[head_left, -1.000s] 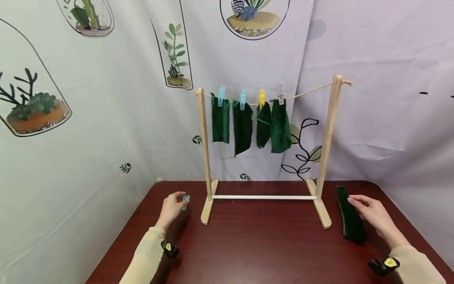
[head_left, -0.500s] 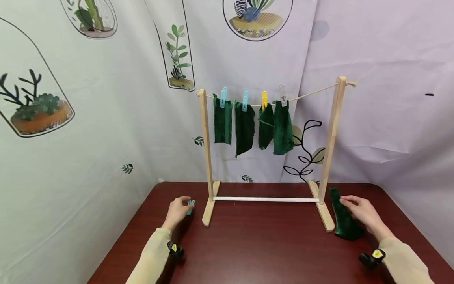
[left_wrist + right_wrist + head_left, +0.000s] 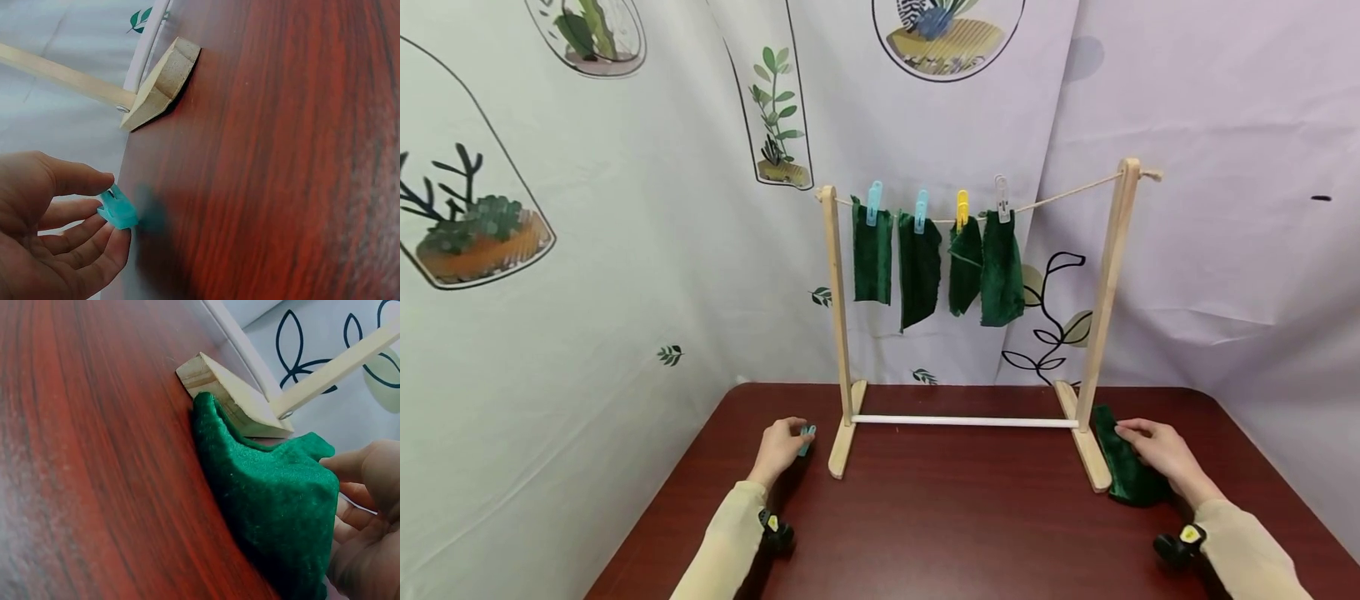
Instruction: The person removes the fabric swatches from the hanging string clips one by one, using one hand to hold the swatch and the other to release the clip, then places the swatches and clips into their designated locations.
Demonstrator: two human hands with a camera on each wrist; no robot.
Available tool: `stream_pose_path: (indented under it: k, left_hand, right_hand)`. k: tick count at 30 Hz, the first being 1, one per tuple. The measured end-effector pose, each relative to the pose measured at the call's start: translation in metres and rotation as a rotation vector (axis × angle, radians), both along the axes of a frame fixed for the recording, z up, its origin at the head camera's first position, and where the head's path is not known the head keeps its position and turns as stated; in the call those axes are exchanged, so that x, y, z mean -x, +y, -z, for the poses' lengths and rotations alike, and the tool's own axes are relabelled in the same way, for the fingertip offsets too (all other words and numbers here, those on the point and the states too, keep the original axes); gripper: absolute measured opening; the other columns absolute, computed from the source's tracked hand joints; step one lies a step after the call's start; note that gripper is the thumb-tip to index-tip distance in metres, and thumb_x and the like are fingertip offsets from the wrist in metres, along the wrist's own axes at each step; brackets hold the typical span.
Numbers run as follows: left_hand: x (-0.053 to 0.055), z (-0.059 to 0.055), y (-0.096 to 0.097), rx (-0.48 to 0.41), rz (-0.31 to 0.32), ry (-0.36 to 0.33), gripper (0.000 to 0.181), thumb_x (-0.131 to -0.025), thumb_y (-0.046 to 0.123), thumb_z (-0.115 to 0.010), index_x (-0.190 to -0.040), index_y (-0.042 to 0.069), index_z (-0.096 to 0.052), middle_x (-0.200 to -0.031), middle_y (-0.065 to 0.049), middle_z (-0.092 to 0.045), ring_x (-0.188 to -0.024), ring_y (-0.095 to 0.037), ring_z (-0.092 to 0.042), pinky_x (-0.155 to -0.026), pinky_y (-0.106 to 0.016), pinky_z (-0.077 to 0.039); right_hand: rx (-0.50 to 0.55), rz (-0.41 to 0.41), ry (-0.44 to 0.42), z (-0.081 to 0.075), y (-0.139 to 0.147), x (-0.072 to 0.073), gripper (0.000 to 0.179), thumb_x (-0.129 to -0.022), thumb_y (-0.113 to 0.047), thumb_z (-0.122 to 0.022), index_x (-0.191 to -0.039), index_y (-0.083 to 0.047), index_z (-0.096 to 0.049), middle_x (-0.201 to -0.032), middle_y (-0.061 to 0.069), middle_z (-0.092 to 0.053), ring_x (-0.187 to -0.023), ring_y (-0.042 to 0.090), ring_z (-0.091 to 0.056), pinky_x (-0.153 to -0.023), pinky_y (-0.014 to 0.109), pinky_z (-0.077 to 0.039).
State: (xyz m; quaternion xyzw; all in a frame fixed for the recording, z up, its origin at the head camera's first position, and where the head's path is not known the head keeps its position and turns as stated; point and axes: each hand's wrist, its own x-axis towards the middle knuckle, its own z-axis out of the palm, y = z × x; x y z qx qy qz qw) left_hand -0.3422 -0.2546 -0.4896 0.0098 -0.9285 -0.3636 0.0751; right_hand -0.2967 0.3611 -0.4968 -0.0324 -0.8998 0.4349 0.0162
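Observation:
Between thumb and fingers, my left hand [image 3: 779, 450] pinches a light blue clothespin [image 3: 117, 208] just above the table, left of the rack's left foot. On the far side, my right hand [image 3: 1162, 454] pinches the edge of a dark green velvet cloth [image 3: 269, 500]. That cloth's lower part rests on the table against the rack's right foot [image 3: 228, 403]. The wooden rack [image 3: 1107, 292] carries a string with several green cloths [image 3: 1002, 271] hanging from it. Two blue clothespins [image 3: 921, 212], a yellow clothespin [image 3: 962, 208] and a clear clothespin [image 3: 1002, 198] fasten them.
The dark red-brown table [image 3: 955, 500] lies under everything. A white bar [image 3: 962, 422] joins the rack's two wooden feet low down. Behind hangs a pale curtain [image 3: 700, 208] printed with plants. Both wrists wear small black cameras.
My right hand has moved left and slightly down, bringing the green cloth up to the rack's right foot. My left hand has shifted right with the blue clothespin, nearer the left foot.

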Motion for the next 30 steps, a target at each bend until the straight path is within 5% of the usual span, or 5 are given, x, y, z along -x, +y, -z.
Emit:
stream_pose_path:
  k: [8,11,15,19,30]
  left_hand:
    - [-0.0004,0.0024,0.0010,-0.001,0.019,-0.010,0.037,-0.093,0.011,-0.069,-0.124,-0.010,-0.065,-0.116,-0.026,-0.067,-0.095,-0.033,-0.066,-0.077,-0.045,-0.055]
    - [-0.0009,0.0028,0.0020,-0.005,0.023,-0.004,0.037,-0.093,0.011,-0.069,-0.123,-0.010,-0.065,-0.114,-0.026,-0.068,-0.089,-0.029,-0.065,-0.073,-0.042,-0.054]
    - [-0.0003,0.0038,0.0032,0.002,0.024,0.008,0.036,-0.092,0.010,-0.070,-0.121,-0.011,-0.066,-0.110,-0.025,-0.068,-0.083,-0.025,-0.064,-0.069,-0.038,-0.052]
    - [-0.0004,0.0037,0.0038,0.008,0.019,0.003,0.035,-0.092,0.009,-0.070,-0.120,-0.010,-0.066,-0.110,-0.025,-0.068,-0.087,-0.029,-0.065,-0.073,-0.042,-0.054]
    - [-0.0006,0.0041,0.0057,0.060,0.025,0.019,0.033,-0.090,0.008,-0.073,-0.117,-0.010,-0.068,-0.105,-0.020,-0.069,-0.081,-0.024,-0.062,-0.070,-0.041,-0.053]
  right_hand:
    - [-0.011,0.003,-0.026,0.0032,0.0005,0.0009,0.050,-0.108,-0.027,-0.047,-0.134,0.015,-0.052,-0.078,0.006,-0.056,-0.070,0.017,-0.052,-0.060,0.030,-0.045]
    - [-0.066,-0.006,-0.011,0.0039,0.0019,0.0019,0.048,-0.108,-0.026,-0.047,-0.131,0.014,-0.055,-0.096,0.025,-0.063,-0.081,0.025,-0.057,-0.066,0.035,-0.048]
    - [-0.122,-0.021,0.006,0.0039,0.0033,0.0031,0.047,-0.107,-0.027,-0.047,-0.128,0.014,-0.058,-0.129,0.040,-0.052,-0.108,0.050,-0.055,-0.085,0.055,-0.050]
    - [-0.129,-0.028,0.005,0.0032,0.0021,0.0029,0.047,-0.107,-0.027,-0.048,-0.127,0.014,-0.059,-0.132,0.042,-0.049,-0.120,0.061,-0.044,-0.093,0.067,-0.043]
    - [-0.102,-0.005,-0.004,0.0021,-0.0023,0.0001,0.045,-0.106,-0.024,-0.049,-0.126,0.014,-0.059,-0.131,0.041,-0.051,-0.119,0.059,-0.045,-0.094,0.067,-0.042]
